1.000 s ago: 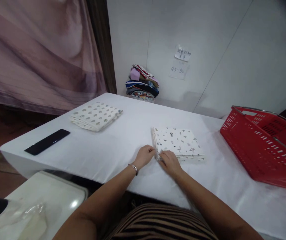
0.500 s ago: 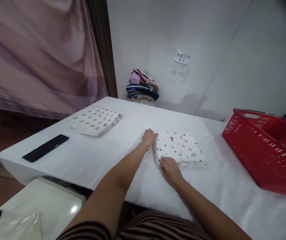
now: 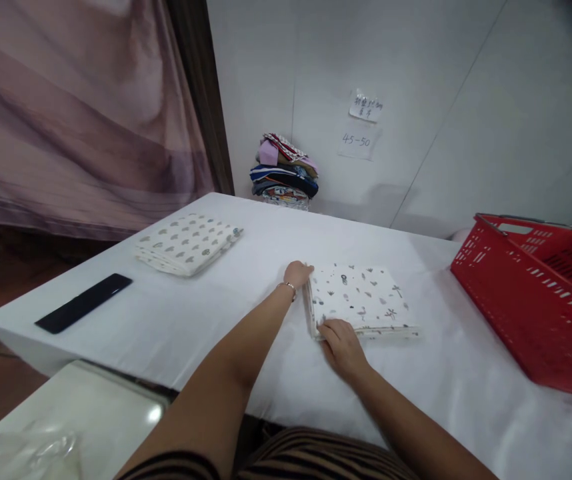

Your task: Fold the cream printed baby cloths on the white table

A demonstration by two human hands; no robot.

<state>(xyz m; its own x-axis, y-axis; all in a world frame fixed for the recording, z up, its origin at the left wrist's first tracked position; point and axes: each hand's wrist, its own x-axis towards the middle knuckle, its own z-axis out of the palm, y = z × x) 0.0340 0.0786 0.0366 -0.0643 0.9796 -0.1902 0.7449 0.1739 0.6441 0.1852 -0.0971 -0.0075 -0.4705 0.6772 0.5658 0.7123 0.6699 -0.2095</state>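
A folded white cloth with small printed figures [image 3: 361, 300] lies flat on the white table [image 3: 246, 293] in front of me. My left hand [image 3: 297, 273] rests at its far left corner, fingers curled against the edge. The near left corner is under the fingertips of my right hand [image 3: 342, 343], which press on it. Whether either hand pinches the fabric is hard to tell.
A second folded cloth with a leaf print [image 3: 186, 243] lies at the left, a black flat device [image 3: 83, 311] nearer the left edge. A red plastic basket [image 3: 541, 313] stands at the right. A pile of coloured fabrics [image 3: 284, 170] sits against the wall.
My left hand slid from the cloth's near left corner along its left edge to the far corner. My right hand stayed at the near corner.
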